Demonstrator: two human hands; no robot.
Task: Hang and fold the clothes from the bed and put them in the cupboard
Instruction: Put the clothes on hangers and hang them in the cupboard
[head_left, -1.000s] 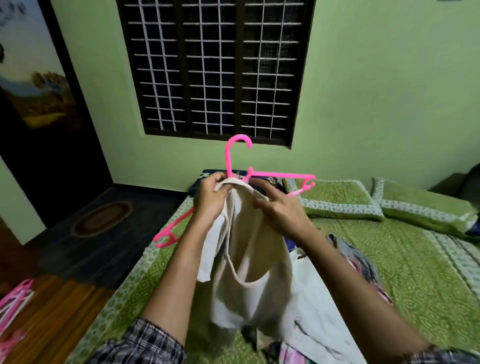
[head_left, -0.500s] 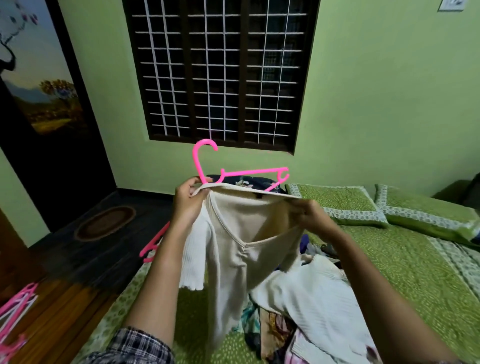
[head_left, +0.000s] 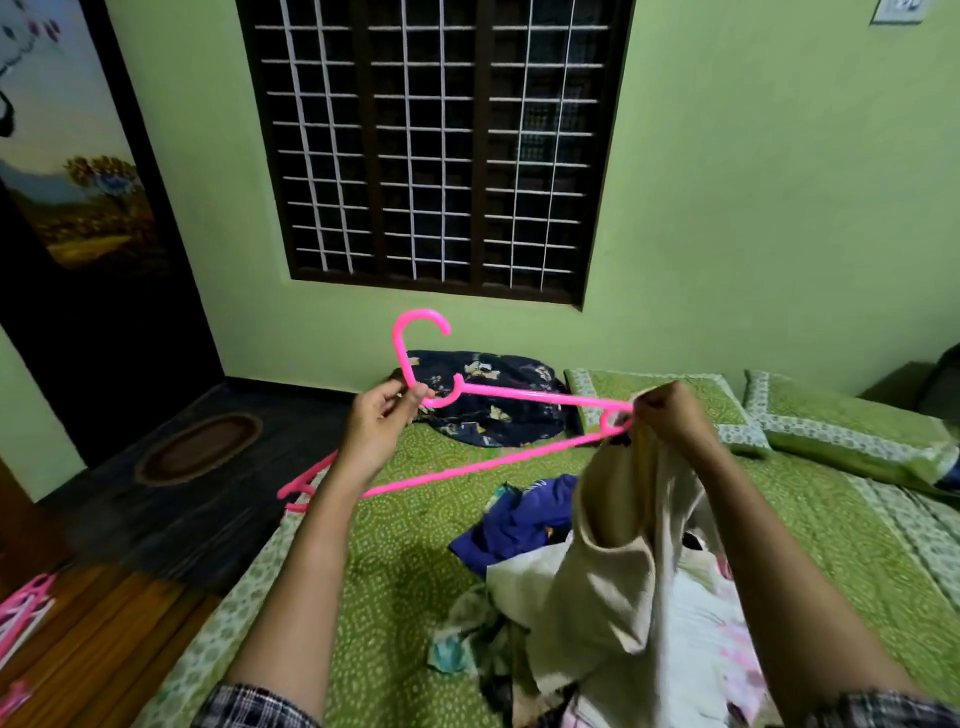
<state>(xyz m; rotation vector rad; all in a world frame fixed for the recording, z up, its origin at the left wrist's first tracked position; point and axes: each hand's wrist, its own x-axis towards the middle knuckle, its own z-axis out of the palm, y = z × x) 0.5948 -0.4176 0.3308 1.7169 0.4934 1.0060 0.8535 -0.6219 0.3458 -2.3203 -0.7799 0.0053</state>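
Pulled the cream top off the left arm of the pink hanger since half a second ago, leaving it bunched at the hanger's right tip rather than spread flat between both hands. Stands over a bed under a green patterned cover, with a heap of clothes toward its near right side: a white garment, a deep blue garment just behind, and printed pieces at the near edge. Holds the top up above that heap, with its lower folds dropping down into the pile. Looks plain cream and unpatterned, hanging in long loose folds with one opening gaping toward the camera. Holds the hanger in the air over the bed, hook upward, with the bare left arm slanting down past the left forearm toward the bed's edge. Grips the hanger's neck just below the hook with the left hand, fingers and thumb curled round it. Pinches the top's upper edge at the hanger's right tip with the right hand, fingers curled tight. Leaves a dark floral pillow at the head of the bed behind the hanger.
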